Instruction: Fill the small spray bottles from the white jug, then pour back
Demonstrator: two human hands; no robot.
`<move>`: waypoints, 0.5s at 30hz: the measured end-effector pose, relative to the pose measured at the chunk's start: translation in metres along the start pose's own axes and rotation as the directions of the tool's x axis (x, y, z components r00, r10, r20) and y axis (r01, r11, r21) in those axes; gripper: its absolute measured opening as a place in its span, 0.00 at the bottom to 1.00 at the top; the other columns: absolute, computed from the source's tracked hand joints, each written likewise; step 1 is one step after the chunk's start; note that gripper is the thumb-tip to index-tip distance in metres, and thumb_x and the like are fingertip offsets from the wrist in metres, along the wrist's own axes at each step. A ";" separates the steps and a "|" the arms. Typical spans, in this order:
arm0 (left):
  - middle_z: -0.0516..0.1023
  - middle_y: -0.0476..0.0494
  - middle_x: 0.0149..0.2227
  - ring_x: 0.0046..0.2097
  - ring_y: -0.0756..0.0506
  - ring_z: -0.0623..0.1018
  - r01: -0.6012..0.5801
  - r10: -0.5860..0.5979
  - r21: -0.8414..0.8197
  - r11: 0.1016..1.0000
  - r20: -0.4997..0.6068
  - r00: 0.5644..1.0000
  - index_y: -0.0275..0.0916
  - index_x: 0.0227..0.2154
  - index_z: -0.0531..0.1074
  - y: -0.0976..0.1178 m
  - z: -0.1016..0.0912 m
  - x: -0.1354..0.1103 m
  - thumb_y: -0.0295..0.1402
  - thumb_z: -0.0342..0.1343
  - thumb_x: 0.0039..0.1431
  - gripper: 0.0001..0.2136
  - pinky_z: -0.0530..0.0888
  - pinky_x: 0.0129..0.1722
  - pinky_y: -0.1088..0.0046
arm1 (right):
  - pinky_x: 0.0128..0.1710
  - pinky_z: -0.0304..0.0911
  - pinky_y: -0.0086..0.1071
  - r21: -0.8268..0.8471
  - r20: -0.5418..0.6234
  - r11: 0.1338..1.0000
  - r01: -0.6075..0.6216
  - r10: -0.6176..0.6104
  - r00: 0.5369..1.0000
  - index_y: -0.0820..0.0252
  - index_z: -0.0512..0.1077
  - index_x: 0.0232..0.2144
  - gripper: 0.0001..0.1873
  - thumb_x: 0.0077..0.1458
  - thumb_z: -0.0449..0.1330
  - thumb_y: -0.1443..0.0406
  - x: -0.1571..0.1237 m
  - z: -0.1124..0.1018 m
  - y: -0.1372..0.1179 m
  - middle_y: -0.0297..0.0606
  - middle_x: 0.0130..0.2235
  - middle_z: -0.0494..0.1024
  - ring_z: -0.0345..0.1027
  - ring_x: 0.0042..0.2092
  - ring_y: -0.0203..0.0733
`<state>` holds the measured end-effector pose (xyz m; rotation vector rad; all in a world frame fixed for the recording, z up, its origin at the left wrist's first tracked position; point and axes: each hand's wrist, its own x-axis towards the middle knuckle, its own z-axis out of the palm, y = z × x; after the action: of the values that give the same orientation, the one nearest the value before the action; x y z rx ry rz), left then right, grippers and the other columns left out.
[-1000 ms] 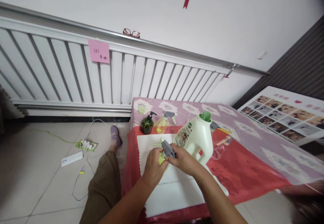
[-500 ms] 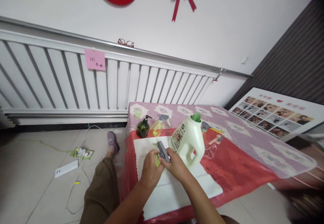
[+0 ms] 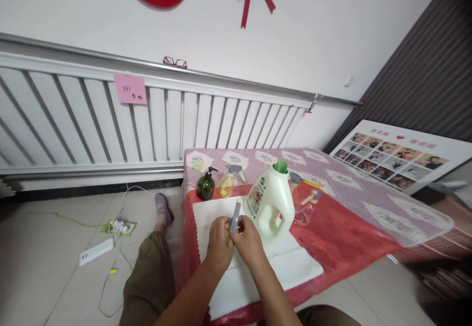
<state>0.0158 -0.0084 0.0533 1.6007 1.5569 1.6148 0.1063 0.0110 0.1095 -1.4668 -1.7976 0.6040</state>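
Over the white cloth (image 3: 265,278), my left hand (image 3: 219,243) is closed around the yellow-green body of a spray bottle, mostly hidden by my fingers. My right hand (image 3: 248,240) grips its grey trigger head (image 3: 235,215). Just beyond my right hand stands a large pale-green detergent jug (image 3: 272,200), uncapped, with something green in its mouth. Behind the cloth are a dark green pump bottle (image 3: 205,187) and a clear spray bottle (image 3: 225,186) with yellowish liquid. Another spray bottle (image 3: 294,180) is partly hidden behind the jug.
A red plastic sheet (image 3: 342,222) covers part of the table, over a purple patterned tablecloth (image 3: 368,195). A white radiator (image 3: 169,119) runs along the wall. On the floor at left lie a power strip (image 3: 120,227), cables and a white power bank (image 3: 96,251).
The grey trigger head has turned in my hands, from slanting to nearly upright and pointing away from me. Both hands stay on the bottle. The view has shifted slightly.
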 end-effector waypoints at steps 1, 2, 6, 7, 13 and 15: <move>0.72 0.42 0.40 0.44 0.42 0.72 -0.002 0.002 -0.006 1.000 0.009 1.000 0.40 0.39 0.66 0.001 -0.001 0.000 0.26 0.44 0.58 0.09 0.69 0.47 0.61 | 0.36 0.63 0.37 0.026 0.013 1.000 0.013 -0.013 1.000 0.58 0.70 0.31 0.10 0.46 0.58 0.59 0.000 -0.001 0.000 0.38 0.32 0.74 0.68 0.34 0.45; 0.72 0.42 0.40 0.45 0.42 0.72 -0.003 0.004 -0.012 1.000 0.018 1.000 0.40 0.39 0.66 0.001 -0.002 0.001 0.25 0.45 0.57 0.09 0.69 0.47 0.61 | 0.37 0.64 0.36 0.052 0.027 0.998 0.025 -0.026 0.999 0.58 0.71 0.34 0.12 0.46 0.57 0.61 0.000 -0.003 0.000 0.39 0.34 0.74 0.69 0.35 0.45; 0.73 0.42 0.43 0.47 0.42 0.71 -0.011 0.013 -0.037 0.999 0.071 0.997 0.42 0.42 0.66 0.001 -0.009 0.004 0.24 0.47 0.54 0.13 0.68 0.50 0.60 | 0.37 0.65 0.34 0.133 0.062 0.990 0.054 -0.062 0.996 0.57 0.74 0.35 0.13 0.46 0.54 0.65 -0.001 -0.006 0.000 0.39 0.38 0.76 0.70 0.41 0.45; 0.73 0.42 0.43 0.47 0.42 0.71 -0.013 0.016 -0.042 0.999 0.084 0.996 0.42 0.42 0.66 0.001 -0.010 0.005 0.25 0.47 0.55 0.13 0.68 0.50 0.60 | 0.37 0.65 0.35 0.145 0.058 0.988 0.054 -0.063 0.996 0.57 0.74 0.34 0.12 0.46 0.54 0.65 -0.001 -0.005 0.001 0.39 0.38 0.75 0.70 0.41 0.46; 0.73 0.37 0.46 0.50 0.39 0.71 0.030 -0.027 -0.038 0.999 0.081 0.996 0.39 0.46 0.66 -0.011 -0.006 0.000 0.31 0.47 0.58 0.13 0.67 0.54 0.56 | 0.39 0.63 0.38 0.168 -0.081 0.986 0.007 0.007 0.997 0.56 0.68 0.23 0.02 0.43 0.57 0.64 -0.002 0.004 0.001 0.35 0.29 0.69 0.66 0.35 0.45; 0.72 0.35 0.48 0.52 0.38 0.71 0.075 -0.073 -0.030 0.997 0.039 0.997 0.37 0.48 0.65 -0.015 -0.001 -0.004 0.32 0.47 0.58 0.15 0.66 0.55 0.54 | 0.36 0.62 0.37 0.176 -0.135 0.984 -0.016 0.040 0.990 0.55 0.64 0.20 0.05 0.41 0.59 0.63 -0.003 0.008 0.001 0.33 0.27 0.67 0.64 0.32 0.44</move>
<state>0.0096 -0.0078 0.0393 1.5299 1.5458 1.5538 0.1011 0.0091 0.1027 -1.3817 -1.5790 0.6416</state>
